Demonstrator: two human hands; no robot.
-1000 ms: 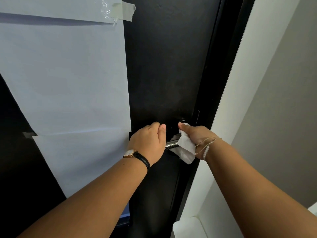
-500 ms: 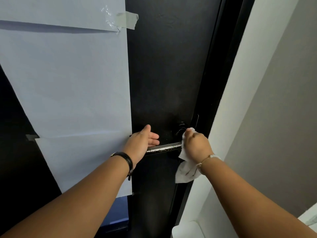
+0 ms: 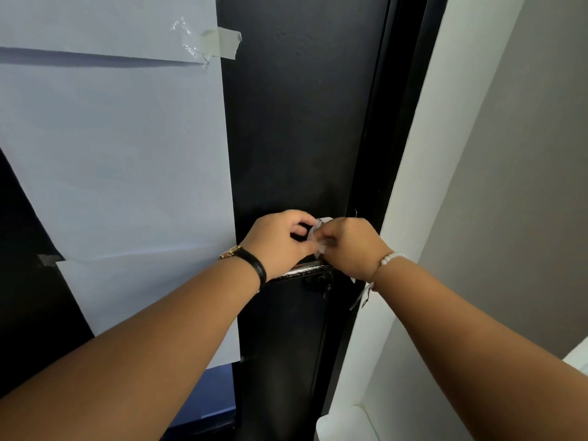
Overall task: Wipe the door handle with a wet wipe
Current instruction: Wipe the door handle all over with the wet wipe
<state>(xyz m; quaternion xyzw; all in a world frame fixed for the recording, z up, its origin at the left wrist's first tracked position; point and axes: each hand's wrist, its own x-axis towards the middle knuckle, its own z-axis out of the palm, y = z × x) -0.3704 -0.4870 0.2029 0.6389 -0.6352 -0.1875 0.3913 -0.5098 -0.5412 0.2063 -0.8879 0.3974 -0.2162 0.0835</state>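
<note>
Head view shows both hands bunched together just above the door handle (image 3: 305, 269), on the black door (image 3: 302, 122) close to its right edge. The left hand (image 3: 280, 240) and the right hand (image 3: 351, 248) each pinch the wet wipe (image 3: 319, 235) between fingertips, so both are closed on it; it looks crumpled between them, and only a small white part shows. The wipe is lifted off the metal bar, not pressed against it. My reading is that the person is refolding or regripping the wipe mid-job. Whether the bar is already clean I cannot tell; its visible stretch looks speckled. At least 1 more pass along the handle probably remains. Taped paper sheets (image 3: 121, 154) cover the door's left part.
</note>
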